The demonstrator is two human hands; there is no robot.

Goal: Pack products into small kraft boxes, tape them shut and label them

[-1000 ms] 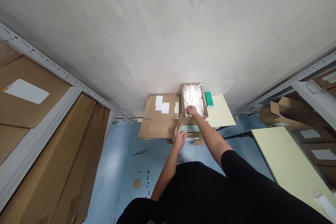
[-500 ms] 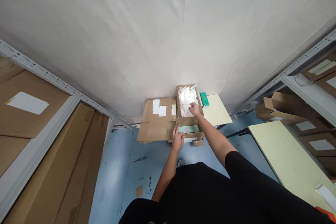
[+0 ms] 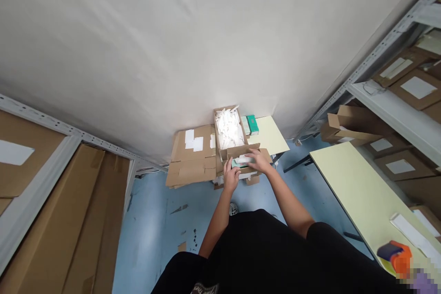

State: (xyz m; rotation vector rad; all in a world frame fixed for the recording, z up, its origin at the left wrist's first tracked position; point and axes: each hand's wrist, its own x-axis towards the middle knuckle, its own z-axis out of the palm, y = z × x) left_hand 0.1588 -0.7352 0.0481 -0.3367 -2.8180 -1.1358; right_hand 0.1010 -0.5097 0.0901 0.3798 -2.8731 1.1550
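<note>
My right hand (image 3: 261, 162) is closed on a white packet (image 3: 244, 158), holding it low over a small open cardboard box (image 3: 255, 146). Light green cartons (image 3: 234, 164) show inside that box beneath the packet. At the box's left end, my left hand (image 3: 231, 177) has its fingers curled over the edge, close to the packet's left tip. Just behind stands a larger open cardboard box (image 3: 215, 127) filled with a heap of white packets (image 3: 229, 126). The packet's printing is too small to read.
Flattened cardboard (image 3: 193, 165) with white labels lies to the left. Green boxes (image 3: 252, 124) stand on a pale table (image 3: 270, 133) against the wall. Shelves with cartons (image 3: 396, 165) flank both sides. Another pale table (image 3: 347, 183) at right bears an orange tape dispenser (image 3: 401, 257).
My right hand has moved from the heap of white packets down to the small box, bringing a packet. My left hand stays at that box's left end. The view has shifted rightward.
</note>
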